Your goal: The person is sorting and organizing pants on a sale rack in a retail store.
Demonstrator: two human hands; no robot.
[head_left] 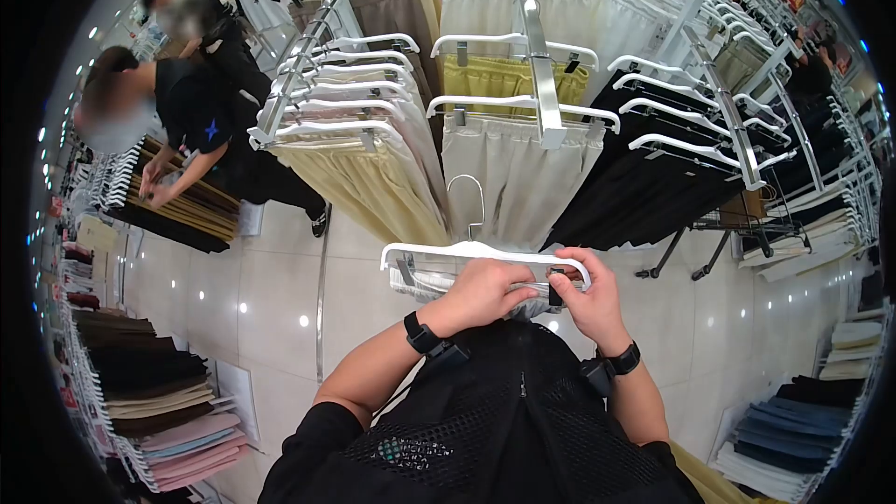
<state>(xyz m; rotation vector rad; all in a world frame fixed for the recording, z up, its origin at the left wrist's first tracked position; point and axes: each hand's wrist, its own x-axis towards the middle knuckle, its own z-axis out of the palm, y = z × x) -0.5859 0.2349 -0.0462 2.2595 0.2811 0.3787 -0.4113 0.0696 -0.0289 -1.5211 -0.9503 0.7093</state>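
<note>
A white hanger [448, 248] with a metal hook is held in front of my chest, its hook pointing away from me. From its clips hangs a light grey garment [420, 284] with a gathered waistband, mostly hidden by my hands. My left hand [487, 294] is closed on the garment's waistband near the middle of the hanger. At the right end, my right hand [588, 294] pinches the dark clip [556, 289], thumb on top and fingers behind the hanger bar.
Beyond the hanger, racks hold light trousers [523, 163], yellow-green trousers [504, 79], cream trousers [364, 182] and black trousers [644, 177]. Two people stand at the upper left, the nearer person [191, 98] handling clothes on a rack. Folded clothes [168, 411] lie at the lower left.
</note>
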